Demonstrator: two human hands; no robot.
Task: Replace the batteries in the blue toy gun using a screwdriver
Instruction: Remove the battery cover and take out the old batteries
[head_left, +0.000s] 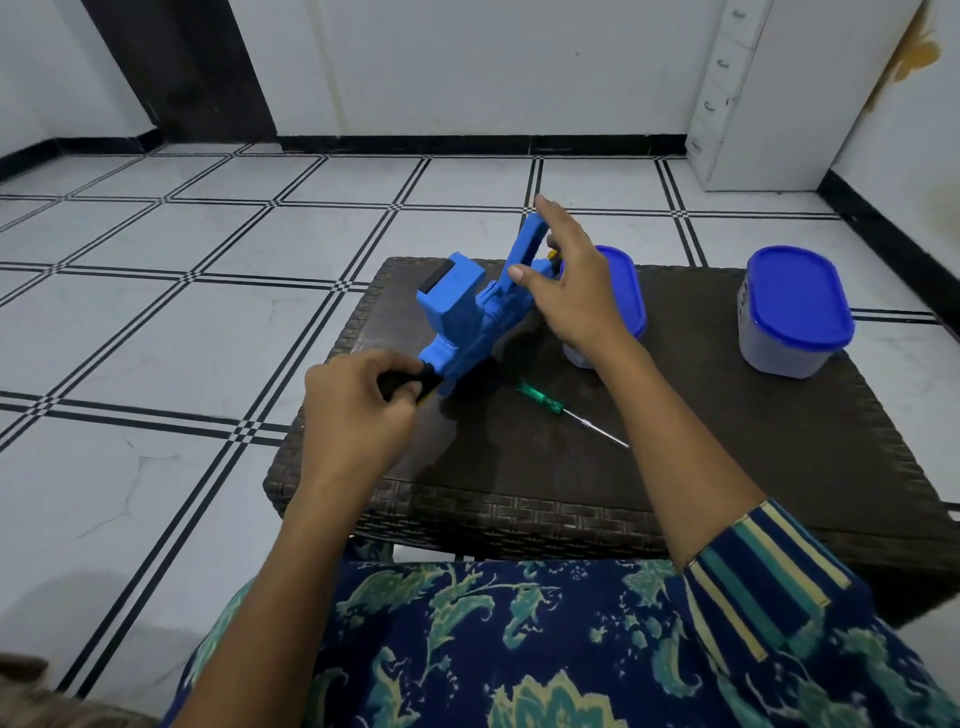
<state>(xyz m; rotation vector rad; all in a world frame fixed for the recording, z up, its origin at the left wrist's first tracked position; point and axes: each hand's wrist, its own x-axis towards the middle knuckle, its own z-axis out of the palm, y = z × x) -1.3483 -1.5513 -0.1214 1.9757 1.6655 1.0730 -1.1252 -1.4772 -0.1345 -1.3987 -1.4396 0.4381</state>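
The blue toy gun lies upside down on the dark wicker table, its grip and magazine sticking upward. My left hand pinches the gun's black muzzle end at the table's left edge. My right hand is at the upright blue grip, thumb and forefinger touching it with the fingers fairly straight. A green-handled screwdriver lies loose on the table in front of the gun, tip pointing right.
Two tubs with blue lids stand on the table, one just behind my right hand, one at the far right. Tiled floor surrounds the table. A white drawer unit stands by the far wall.
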